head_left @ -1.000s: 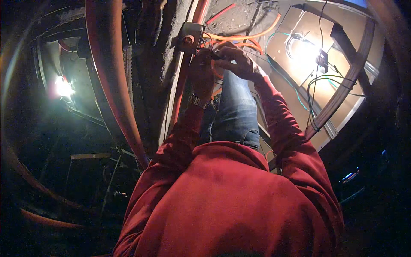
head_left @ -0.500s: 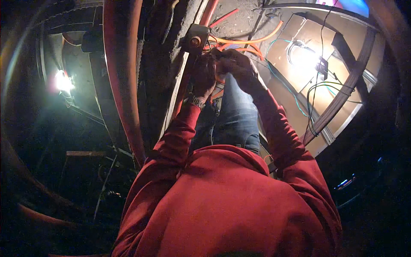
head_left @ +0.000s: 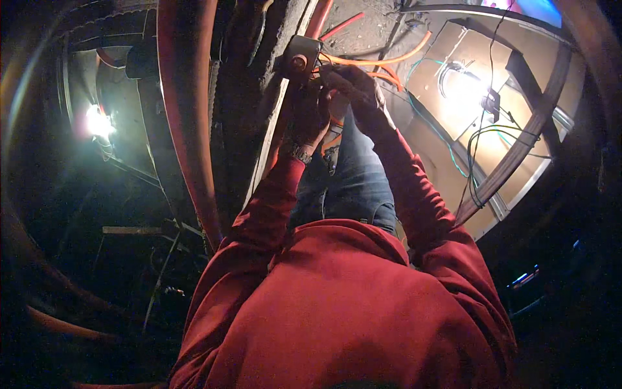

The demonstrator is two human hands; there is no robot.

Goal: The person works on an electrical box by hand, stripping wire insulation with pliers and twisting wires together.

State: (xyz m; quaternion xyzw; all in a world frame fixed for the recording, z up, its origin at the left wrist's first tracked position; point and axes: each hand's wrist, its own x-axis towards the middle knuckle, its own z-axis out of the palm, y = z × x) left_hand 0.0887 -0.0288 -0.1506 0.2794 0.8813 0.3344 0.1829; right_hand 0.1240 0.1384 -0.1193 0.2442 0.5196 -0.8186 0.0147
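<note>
Both hands are raised close together in deep shadow, just below a small dark box [head_left: 302, 57] with a round knob-like part on its face. My left hand [head_left: 312, 118], with a watch [head_left: 299, 153] on its wrist, is closed near the box's lower edge; what its fingers hold is hidden. Curled in toward it, my right hand [head_left: 360, 94] has its fingertips beside the box, pinched on something too dark to make out. Orange cables [head_left: 382, 61] run out to the right from behind the fingers. Thin wires at the box are partly covered by the hands.
A thick red-orange pipe [head_left: 184, 123] curves down on the left. Bright lamps glare on the left [head_left: 98, 122] and right [head_left: 463, 97]. Black and green wires [head_left: 476, 152] hang over a curved wooden strip [head_left: 518, 162]. Tan panels [head_left: 440, 71] lie behind, at the right.
My right hand and forearm have shifted slightly left, its fingers moving up closer to the box. My left hand has stayed almost in place. The view has shifted very slightly.
</note>
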